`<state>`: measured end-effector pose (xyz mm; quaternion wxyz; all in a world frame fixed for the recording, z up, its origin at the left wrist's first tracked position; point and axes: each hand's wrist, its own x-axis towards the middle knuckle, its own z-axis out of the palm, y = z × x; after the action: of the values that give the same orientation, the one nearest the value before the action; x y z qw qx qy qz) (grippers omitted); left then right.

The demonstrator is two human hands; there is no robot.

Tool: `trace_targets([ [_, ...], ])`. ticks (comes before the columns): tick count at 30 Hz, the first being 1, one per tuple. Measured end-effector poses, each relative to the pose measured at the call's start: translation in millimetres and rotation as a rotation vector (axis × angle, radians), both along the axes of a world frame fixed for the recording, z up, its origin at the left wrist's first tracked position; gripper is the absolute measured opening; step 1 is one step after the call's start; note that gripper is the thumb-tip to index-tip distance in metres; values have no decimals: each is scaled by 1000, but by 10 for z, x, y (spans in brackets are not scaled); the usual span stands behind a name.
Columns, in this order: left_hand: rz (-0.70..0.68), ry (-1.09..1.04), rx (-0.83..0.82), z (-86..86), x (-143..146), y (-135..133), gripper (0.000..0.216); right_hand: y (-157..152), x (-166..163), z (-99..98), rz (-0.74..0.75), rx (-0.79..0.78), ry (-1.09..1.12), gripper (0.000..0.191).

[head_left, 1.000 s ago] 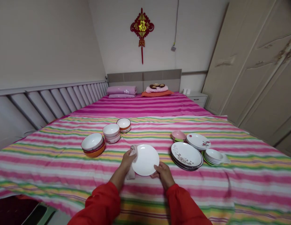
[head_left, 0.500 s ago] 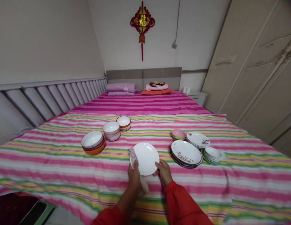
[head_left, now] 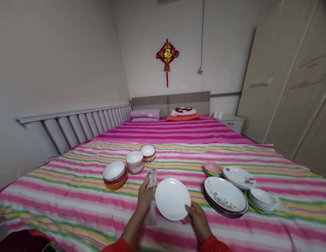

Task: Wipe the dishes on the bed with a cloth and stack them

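A plain white plate (head_left: pixel 172 199) is held over the bed by my right hand (head_left: pixel 199 219), thumb on the rim's lower right and fingers beneath. My left hand (head_left: pixel 145 196) grips a pale pinkish cloth (head_left: pixel 152 178) just left of the plate; the cloth hangs down past the wrist and is apart from the plate. To the right of my right hand lies a stack of dark-rimmed plates (head_left: pixel 226 196) with a floral print. Left of my left hand stands a stack of bowls (head_left: pixel 114 172), white inside, with red and orange outsides.
More stacked bowls (head_left: pixel 134 161) and an orange-banded bowl stack (head_left: pixel 147 153) stand farther back on the left. Pink bowls (head_left: pixel 212 168), flower-printed plates (head_left: pixel 238 176) and small white dishes (head_left: pixel 262 198) sit to the right. A striped sheet (head_left: pixel 81 196) covers the bed; a radiator (head_left: pixel 81 122) runs along the left.
My left hand and the cloth have come off the plate's left edge and moved left. The right hand still holds the plate. The camera view has tilted up and turned left.
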<state>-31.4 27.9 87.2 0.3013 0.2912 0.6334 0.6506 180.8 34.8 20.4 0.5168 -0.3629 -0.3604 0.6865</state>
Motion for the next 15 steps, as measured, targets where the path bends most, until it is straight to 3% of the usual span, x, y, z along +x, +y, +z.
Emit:
trace_targets([
  [5, -163, 560, 63, 196, -168, -13, 48, 41, -13, -56, -8, -8, -18, 36],
  [9, -341, 668, 102, 335, -163, -114, 32, 48, -7, -44, -2, -19, -27, 37],
  [13, -198, 744, 171, 482, -187, -261, 64, 55, -1, -62, 15, -14, -37, 37],
  [15, -136, 759, 198, 557, -238, -333, 69, 64, -7, -91, 17, -15, -33, 38],
])
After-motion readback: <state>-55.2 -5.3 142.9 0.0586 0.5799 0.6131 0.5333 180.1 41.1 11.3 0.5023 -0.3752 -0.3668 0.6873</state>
